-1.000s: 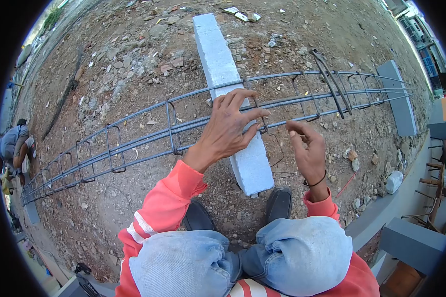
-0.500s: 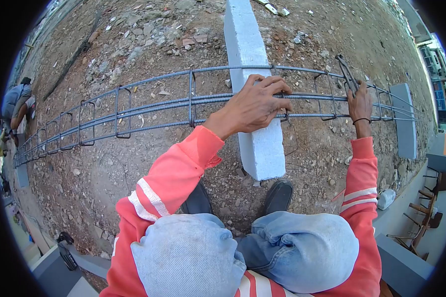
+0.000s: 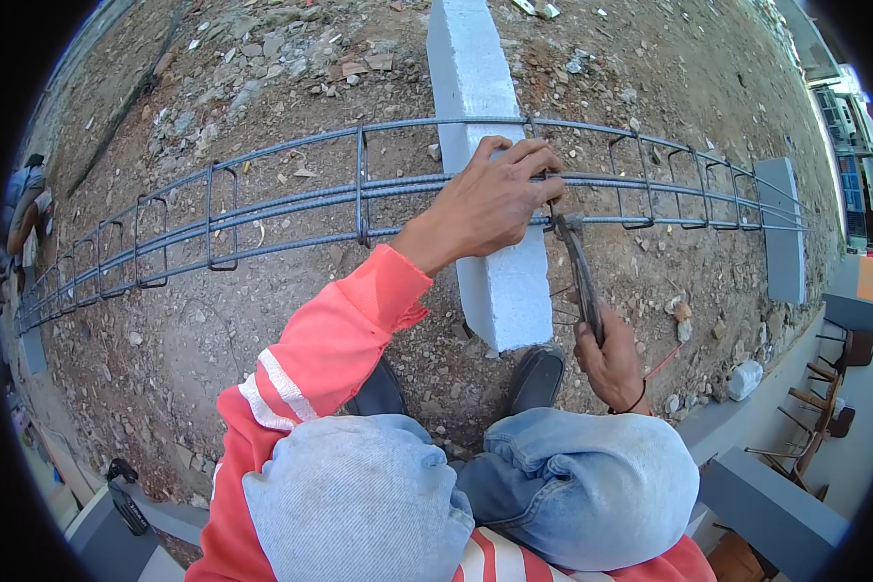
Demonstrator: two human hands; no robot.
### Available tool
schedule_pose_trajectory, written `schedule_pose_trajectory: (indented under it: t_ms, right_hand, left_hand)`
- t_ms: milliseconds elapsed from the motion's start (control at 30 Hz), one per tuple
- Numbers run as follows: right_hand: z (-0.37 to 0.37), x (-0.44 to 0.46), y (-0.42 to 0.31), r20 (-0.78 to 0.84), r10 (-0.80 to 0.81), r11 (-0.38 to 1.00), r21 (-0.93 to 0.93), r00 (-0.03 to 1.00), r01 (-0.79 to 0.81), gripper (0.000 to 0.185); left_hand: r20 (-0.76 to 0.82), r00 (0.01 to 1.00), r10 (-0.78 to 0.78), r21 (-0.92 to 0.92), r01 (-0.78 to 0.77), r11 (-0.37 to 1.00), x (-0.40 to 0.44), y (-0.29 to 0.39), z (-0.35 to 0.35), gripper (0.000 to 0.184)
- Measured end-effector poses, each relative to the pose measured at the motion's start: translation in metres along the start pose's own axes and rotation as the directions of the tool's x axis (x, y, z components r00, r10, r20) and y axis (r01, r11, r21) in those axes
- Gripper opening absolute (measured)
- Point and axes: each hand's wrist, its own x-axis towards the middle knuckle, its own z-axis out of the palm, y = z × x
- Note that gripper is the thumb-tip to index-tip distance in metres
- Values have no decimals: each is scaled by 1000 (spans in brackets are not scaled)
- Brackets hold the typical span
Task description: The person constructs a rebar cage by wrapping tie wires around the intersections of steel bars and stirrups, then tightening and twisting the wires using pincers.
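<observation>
A long rebar cage (image 3: 291, 202) of ribbed bars and square stirrups stretches across the view, resting on a pale block beam (image 3: 490, 296). My left hand (image 3: 490, 199) lies over the cage above the beam, fingers curled round the middle bars beside a stirrup. Its fingertips are partly hidden. Below and to the right, my right hand (image 3: 613, 359) is closed round the handles of dark metal pincers (image 3: 582, 272). The pincers slant up and left, with their head at the lower bar, close under my left fingers.
Another block (image 3: 784, 233) supports the cage's right end. Stones and rubble cover the ground (image 3: 291, 58). A person (image 3: 29, 209) bends at the cage's far left end. Wooden chairs (image 3: 824, 407) lie at the right, and my shoes (image 3: 533, 378) stand near the beam.
My right hand has come left and down from the cage's right part, bringing the pincers to the lower bar near my left hand. My left hand stays on the cage.
</observation>
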Motion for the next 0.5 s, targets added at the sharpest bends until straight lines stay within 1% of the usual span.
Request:
schedule_pose_trajectory:
  t_ms: [33,67,100,133,200,233,267,333,367,400,467,500]
  right_hand:
    - [4,0,-6,3,-5,1000,-1,1000,5,38]
    - [6,0,-15,-103,71,983,179,992,-51,35]
    - [8,-1,-20,-193,167,930,358,967,-90,33]
    - [10,-1,-21,-188,163,931,355,968,-88,33]
    - [12,2,-16,-247,151,982,145,957,-118,30]
    - [13,0,-11,-224,2,1000,-28,975,-8,28]
    - [14,-2,-6,-196,-147,975,-194,969,109,25]
    - [11,-7,-22,-181,116,993,-16,977,-120,22]
    - [15,-6,-21,-272,140,990,45,952,-132,20]
    - [16,-5,-20,-271,141,990,45,952,-134,20]
    - [14,-3,-17,-252,100,992,-48,963,-116,19]
    - [12,-5,-15,-217,17,977,-206,976,-63,22]
  left_hand:
    - [3,1000,0,6,0,1000,0,-1,0,33]
    - [8,1000,-6,12,5,1000,-2,-1,1,33]
    - [8,1000,-14,14,14,1000,-4,-1,1,33]
    - [-5,1000,-5,24,5,1000,-5,-1,2,34]
    - [-28,1000,12,39,-10,999,-2,-2,-1,35]
    - [-13,1000,1,17,-1,1000,-2,-1,-2,34]
    - [9,1000,-6,-11,6,1000,-2,-1,-1,34]
    - [-2,1000,-9,7,9,1000,-2,-2,0,33]
    - [-11,1000,-6,23,6,1000,-3,-1,1,32]
    - [-10,1000,-7,21,7,1000,-4,-1,1,32]
    - [0,1000,-25,-29,25,999,-2,-1,0,25]
    - [-3,1000,-21,-30,21,999,-1,-1,-2,25]
